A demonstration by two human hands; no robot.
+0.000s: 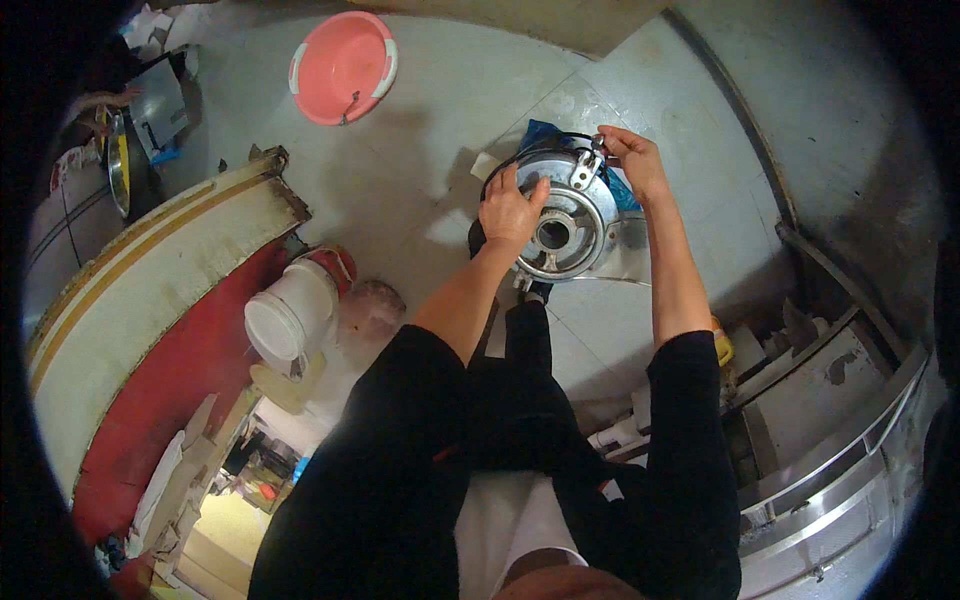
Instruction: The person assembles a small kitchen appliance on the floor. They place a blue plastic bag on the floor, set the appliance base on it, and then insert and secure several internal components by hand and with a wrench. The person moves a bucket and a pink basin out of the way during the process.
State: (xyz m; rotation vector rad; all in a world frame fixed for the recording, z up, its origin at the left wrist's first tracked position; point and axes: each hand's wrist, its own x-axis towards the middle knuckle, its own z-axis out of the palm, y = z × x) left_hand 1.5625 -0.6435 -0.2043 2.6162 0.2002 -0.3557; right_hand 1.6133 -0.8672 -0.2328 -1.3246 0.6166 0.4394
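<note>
A round silver metal machine (602, 212) stands on the floor in front of me. Its top has a ring-shaped rim around a dark central hole, and a metal latch bracket (583, 172) at the far side. My left hand (512, 212) lies on the left side of the lid, with fingers extended against the metal. At the far right edge, the fingertips of my right hand (635, 165) are pinched on a small clamp knob (598, 141) by the bracket. A black cord or band curves along the far rim. Blue plastic shows behind and beneath the machine.
A pink basin (345, 68) with white handles sits on the floor at the far left. To the left are a white bucket (300, 305) and a red-and-cream counter (165, 240). Metal racks (835, 500) stand at the lower right, beside a yellow container (721, 342).
</note>
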